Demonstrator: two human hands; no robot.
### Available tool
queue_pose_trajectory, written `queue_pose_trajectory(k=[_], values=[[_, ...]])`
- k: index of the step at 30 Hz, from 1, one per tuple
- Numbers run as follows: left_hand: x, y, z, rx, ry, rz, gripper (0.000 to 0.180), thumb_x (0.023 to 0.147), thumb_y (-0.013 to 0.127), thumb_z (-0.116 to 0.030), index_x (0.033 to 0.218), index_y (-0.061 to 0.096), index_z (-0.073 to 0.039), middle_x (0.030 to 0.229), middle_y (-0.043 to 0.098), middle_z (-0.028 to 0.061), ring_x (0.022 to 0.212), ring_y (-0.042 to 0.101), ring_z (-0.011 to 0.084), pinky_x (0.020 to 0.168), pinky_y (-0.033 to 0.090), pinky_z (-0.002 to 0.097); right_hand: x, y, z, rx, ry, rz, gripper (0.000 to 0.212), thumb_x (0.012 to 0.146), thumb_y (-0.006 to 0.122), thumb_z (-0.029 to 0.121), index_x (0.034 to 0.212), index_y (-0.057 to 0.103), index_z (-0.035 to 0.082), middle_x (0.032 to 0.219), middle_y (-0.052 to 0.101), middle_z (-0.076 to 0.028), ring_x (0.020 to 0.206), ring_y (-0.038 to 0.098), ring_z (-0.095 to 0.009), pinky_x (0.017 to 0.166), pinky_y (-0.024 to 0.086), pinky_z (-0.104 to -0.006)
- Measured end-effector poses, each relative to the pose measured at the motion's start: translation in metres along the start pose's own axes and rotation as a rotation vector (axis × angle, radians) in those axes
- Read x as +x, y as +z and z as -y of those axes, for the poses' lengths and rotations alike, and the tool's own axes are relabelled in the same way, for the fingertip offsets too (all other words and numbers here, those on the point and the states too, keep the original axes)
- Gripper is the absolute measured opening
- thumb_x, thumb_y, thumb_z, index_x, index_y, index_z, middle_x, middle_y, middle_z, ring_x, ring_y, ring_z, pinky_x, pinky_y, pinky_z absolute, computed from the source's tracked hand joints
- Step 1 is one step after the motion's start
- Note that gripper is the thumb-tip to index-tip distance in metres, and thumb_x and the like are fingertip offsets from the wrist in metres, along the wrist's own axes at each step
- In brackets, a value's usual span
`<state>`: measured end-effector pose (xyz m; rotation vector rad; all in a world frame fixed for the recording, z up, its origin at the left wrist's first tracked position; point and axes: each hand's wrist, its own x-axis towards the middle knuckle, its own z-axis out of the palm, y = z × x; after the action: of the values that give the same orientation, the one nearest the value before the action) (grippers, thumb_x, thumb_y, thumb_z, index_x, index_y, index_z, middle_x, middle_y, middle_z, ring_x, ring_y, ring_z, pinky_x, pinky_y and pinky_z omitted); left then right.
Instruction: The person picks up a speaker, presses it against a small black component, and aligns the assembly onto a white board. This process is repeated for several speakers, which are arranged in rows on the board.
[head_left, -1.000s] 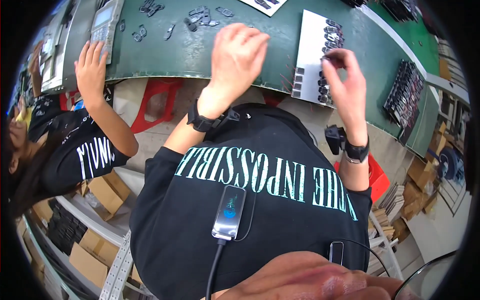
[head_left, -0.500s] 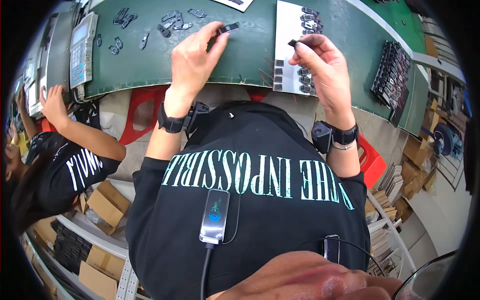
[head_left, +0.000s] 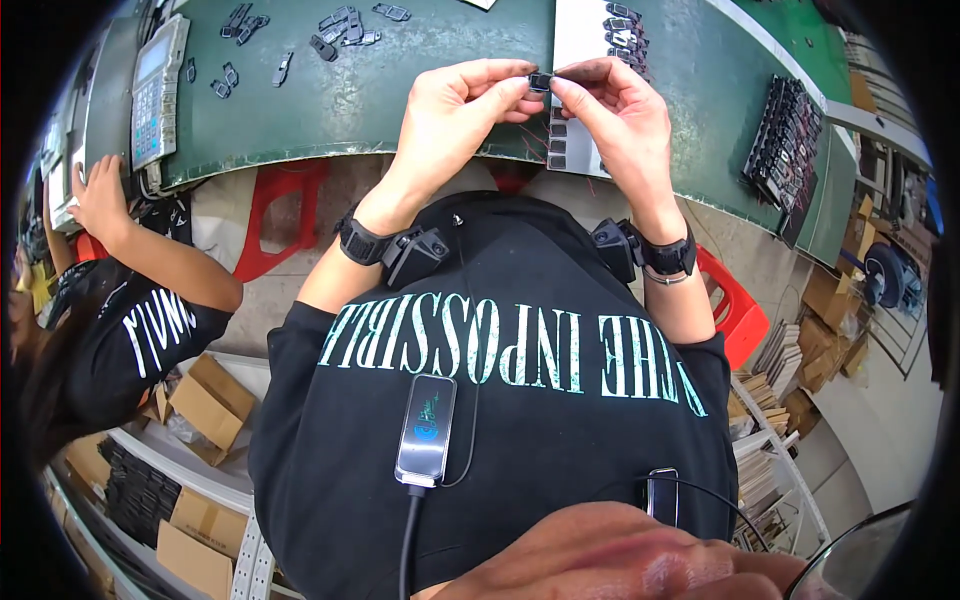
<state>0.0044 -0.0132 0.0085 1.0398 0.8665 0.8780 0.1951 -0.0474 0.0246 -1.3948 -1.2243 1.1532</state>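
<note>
My left hand (head_left: 455,120) and my right hand (head_left: 632,125) meet over the table's near edge, fingertips nearly touching. Pinched between them is a small black plastic housing (head_left: 540,82); the left fingers grip its left end and the right fingers close at its right end. The flat black piece the right hand carried earlier cannot be told apart from it now. Behind the right hand lies a white board (head_left: 577,30) bearing rows of small black rectangular pieces (head_left: 558,146), with thin red wires beside them. Similar black housings (head_left: 350,27) are scattered on the left.
The green table (head_left: 420,100) curves across the top. At its left stands a grey keypad device (head_left: 157,90), near a co-worker's arm (head_left: 170,260). To the right sits a dense block of black parts (head_left: 783,150). Red stools (head_left: 735,310) and cardboard boxes (head_left: 212,400) are below.
My hands have come together from apart: the left moved right with the housing, the right slightly left with its flat black piece. The co-worker's hand shifted slightly down.
</note>
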Motion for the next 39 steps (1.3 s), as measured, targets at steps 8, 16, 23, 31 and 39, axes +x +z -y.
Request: queue_pose_trajectory(k=[8, 16, 23, 31, 39], values=[[-0.005, 0.004, 0.006, 0.032, 0.073, -0.021, 0.025, 0.100, 0.064, -0.007, 0.121, 0.069, 0.006, 0.101, 0.075, 0.0129, 0.092, 0.074, 0.0151, 0.084, 0.060, 0.0258, 0.000, -0.005, 0.002, -0.114, -0.007, 0.050, 0.014, 0.094, 0.073, 0.010, 0.106, 0.070, 0.003, 0.093, 0.069, 0.000, 0.085, 0.064, -0.007, 0.079, 0.052, -0.0218], [-0.010, 0.007, 0.004, 0.100, 0.104, -0.014, 0.024, 0.100, 0.064, -0.005, 0.120, 0.069, 0.006, 0.101, 0.076, 0.0123, 0.092, 0.073, 0.0145, 0.084, 0.060, 0.0260, 0.003, -0.013, -0.009, 0.140, 0.099, 0.177, 0.016, 0.096, 0.071, 0.009, 0.109, 0.066, 0.002, 0.100, 0.068, -0.003, 0.093, 0.065, -0.010, 0.083, 0.055, -0.0254], [-0.012, 0.008, 0.005, 0.099, 0.110, -0.007, 0.023, 0.099, 0.064, -0.004, 0.119, 0.070, 0.006, 0.101, 0.076, 0.0125, 0.093, 0.074, 0.0151, 0.084, 0.060, 0.0261, 0.003, -0.013, -0.008, 0.214, 0.107, 0.239, 0.021, 0.097, 0.069, 0.008, 0.115, 0.060, 0.000, 0.107, 0.066, -0.006, 0.097, 0.066, -0.012, 0.087, 0.056, -0.0277], [-0.015, 0.007, 0.005, 0.087, 0.091, 0.000, 0.022, 0.100, 0.063, -0.003, 0.118, 0.070, 0.007, 0.100, 0.076, 0.0126, 0.092, 0.074, 0.0156, 0.084, 0.060, 0.0261, 0.003, -0.011, -0.009, 0.142, 0.062, 0.286, 0.023, 0.097, 0.068, 0.007, 0.116, 0.057, 0.001, 0.109, 0.063, -0.005, 0.098, 0.064, -0.011, 0.090, 0.055, -0.0272], [-0.014, 0.005, 0.000, 0.102, 0.051, 0.031, 0.021, 0.099, 0.064, -0.005, 0.115, 0.070, 0.007, 0.099, 0.076, 0.0118, 0.091, 0.074, 0.0153, 0.084, 0.060, 0.0259, -0.007, -0.004, -0.002, 0.001, 0.050, 0.259, 0.024, 0.097, 0.069, 0.008, 0.116, 0.057, 0.001, 0.104, 0.062, -0.004, 0.095, 0.063, -0.010, 0.089, 0.054, -0.0257]])
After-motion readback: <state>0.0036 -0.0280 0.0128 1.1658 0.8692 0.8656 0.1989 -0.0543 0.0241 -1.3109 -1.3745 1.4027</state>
